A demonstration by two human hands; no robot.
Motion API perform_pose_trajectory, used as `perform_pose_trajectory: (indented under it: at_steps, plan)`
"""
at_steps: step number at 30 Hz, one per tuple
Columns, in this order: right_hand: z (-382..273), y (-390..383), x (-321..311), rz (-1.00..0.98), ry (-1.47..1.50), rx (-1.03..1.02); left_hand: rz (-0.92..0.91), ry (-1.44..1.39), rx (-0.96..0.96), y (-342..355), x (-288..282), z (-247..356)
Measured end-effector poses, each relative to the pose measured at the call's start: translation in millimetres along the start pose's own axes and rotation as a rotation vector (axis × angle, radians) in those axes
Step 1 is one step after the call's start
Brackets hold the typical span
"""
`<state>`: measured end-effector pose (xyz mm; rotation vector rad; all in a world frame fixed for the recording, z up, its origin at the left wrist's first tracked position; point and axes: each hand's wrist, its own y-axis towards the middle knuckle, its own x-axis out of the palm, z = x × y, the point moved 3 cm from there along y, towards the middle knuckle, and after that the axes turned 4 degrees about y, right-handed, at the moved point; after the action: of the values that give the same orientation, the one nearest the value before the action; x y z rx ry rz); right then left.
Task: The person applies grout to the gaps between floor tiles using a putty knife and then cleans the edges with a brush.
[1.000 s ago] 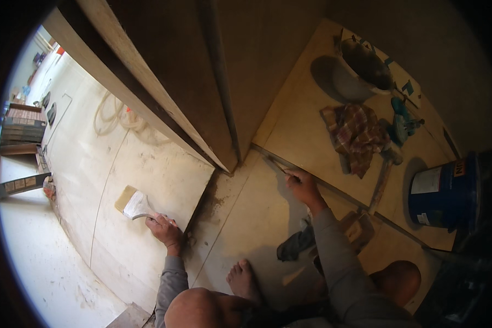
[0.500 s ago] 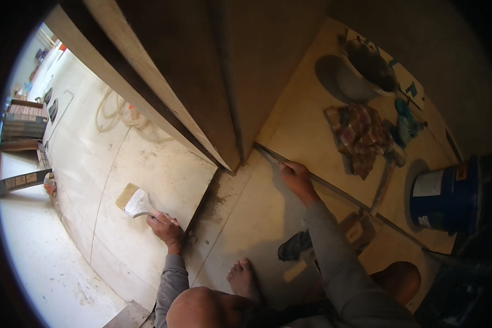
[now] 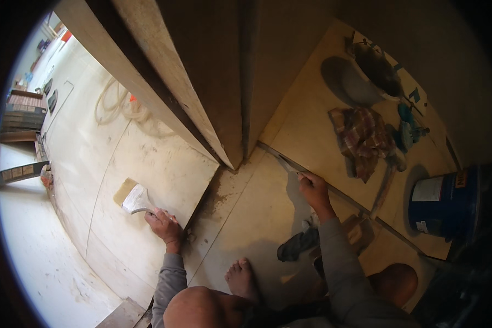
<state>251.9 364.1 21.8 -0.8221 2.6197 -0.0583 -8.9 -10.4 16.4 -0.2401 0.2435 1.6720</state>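
My left hand [image 3: 164, 227] is closed on the handle of a wide flat brush [image 3: 134, 198] with pale bristles and a white ferrule, over the light flooring [image 3: 126, 240] at left. My right hand [image 3: 314, 194] grips a thin-bladed tool, apparently a scraper or knife [image 3: 287, 165], whose blade lies along the narrow dark seam [image 3: 345, 198] between floor panels, right of a wooden door frame's foot [image 3: 229, 161]. A dark cloth or glove [image 3: 295, 246] lies below that hand, beside my bare foot [image 3: 241, 279].
At the upper right are a pale basin [image 3: 355, 82], a checked cloth [image 3: 358, 136] and some teal objects [image 3: 407, 123]. A blue bucket [image 3: 440, 202] stands at right. Beyond the wooden frame lies coiled hose [image 3: 112, 106], with stacked dark material [image 3: 22, 120] at far left.
My right hand first moved up the seam, then back down and to the right with the tool. The brush in my left hand has shifted slightly.
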Motion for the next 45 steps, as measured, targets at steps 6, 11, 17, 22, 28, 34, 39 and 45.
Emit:
perform_pose_trajectory:
  at_steps: [6,11,17,22,28,34,39,45]
  plan:
    - [-5,14,3,-0.083,0.104,0.107,-0.001,0.007,0.001,-3,5,6]
    - [7,-2,-10,-0.089,0.095,0.133,0.01,0.017,-0.015,1,-3,6]
    - [-12,29,41,-0.032,0.106,-0.086,0.004,0.026,-0.016,-2,8,4]
    - [-7,22,35,-0.052,0.064,-0.098,0.014,0.009,-0.004,1,-1,5]
    - [-9,30,57,-0.008,0.077,-0.078,0.006,-0.002,0.003,2,4,-7]
    - [-7,18,51,-0.076,0.157,0.037,0.004,-0.018,-0.019,0,3,6]
    - [-18,7,79,-0.202,0.339,0.24,0.017,0.049,0.011,-4,3,12]
    - [-7,3,79,-0.057,0.359,0.175,0.03,0.092,0.035,1,4,8]
